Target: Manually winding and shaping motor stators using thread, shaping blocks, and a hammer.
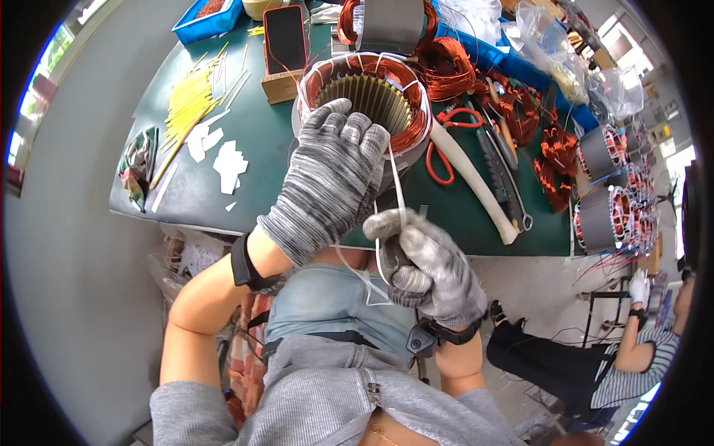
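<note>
White cord [396, 178], gripped by right grey-gloved hand [437, 266], likely laces copper-wound cylindrical stator [418, 111]; left striped-gloved hand [327, 182]: grip unclear; tightening probably next.

Grn tbl [271, 137]: yel strips [190, 98], wht scraps [229, 165]

One gloved left hand [327, 175] lies over one copper-wound stator [372, 91]; one gloved right hand [431, 260] grips one white cord [397, 178]. Beyond the grip: one more stator [387, 26], one phone [285, 39], one wooden block [280, 88]. Right of it: one pair of red-handled scissors [445, 120], one pale handle [474, 182], one co-worker [632, 375].
</note>
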A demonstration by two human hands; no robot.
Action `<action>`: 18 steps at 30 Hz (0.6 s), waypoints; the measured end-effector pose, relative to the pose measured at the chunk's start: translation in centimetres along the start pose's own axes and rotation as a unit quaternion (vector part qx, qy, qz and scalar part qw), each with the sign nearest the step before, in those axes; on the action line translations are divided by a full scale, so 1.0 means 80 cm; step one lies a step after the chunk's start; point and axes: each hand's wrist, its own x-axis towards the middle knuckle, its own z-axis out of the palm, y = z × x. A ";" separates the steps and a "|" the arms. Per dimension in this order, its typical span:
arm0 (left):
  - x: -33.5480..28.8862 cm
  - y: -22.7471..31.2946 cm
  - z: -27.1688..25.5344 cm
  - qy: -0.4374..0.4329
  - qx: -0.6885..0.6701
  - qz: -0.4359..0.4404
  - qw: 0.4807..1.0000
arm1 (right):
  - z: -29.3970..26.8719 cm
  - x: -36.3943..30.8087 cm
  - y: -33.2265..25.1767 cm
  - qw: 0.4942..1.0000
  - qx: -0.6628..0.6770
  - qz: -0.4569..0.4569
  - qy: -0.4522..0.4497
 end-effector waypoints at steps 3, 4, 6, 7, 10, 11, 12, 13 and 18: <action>0.001 0.002 0.001 -0.020 -0.022 -0.027 0.999 | 0.001 0.031 -0.014 0.972 -0.154 -0.172 0.050; -0.004 0.001 0.003 -0.019 -0.017 -0.040 0.999 | 0.003 0.054 -0.018 0.951 -0.192 -0.236 0.055; -0.002 0.010 0.006 0.033 0.008 -0.030 0.999 | 0.005 0.062 -0.029 0.921 -0.237 -0.303 0.068; -0.004 0.013 0.003 0.052 0.003 -0.023 0.998 | 0.008 0.054 -0.029 0.972 0.081 -0.215 0.046; -0.008 0.010 -0.006 0.009 0.000 -0.036 0.999 | 0.017 0.039 0.026 0.950 0.235 -0.081 0.188; -0.001 0.014 -0.008 -0.007 0.041 -0.020 0.999 | 0.006 0.037 0.068 0.937 -0.066 -0.186 0.288; -0.004 0.016 -0.010 -0.011 0.050 -0.006 0.999 | 0.000 0.042 0.102 0.822 -0.355 -0.272 0.352; -0.006 0.015 -0.015 -0.019 0.037 -0.009 0.999 | 0.003 0.047 0.109 0.880 -0.227 -0.307 0.282; 0.006 0.001 -0.039 -0.051 -0.136 0.050 0.988 | 0.005 0.060 0.110 0.921 -0.031 -0.309 0.235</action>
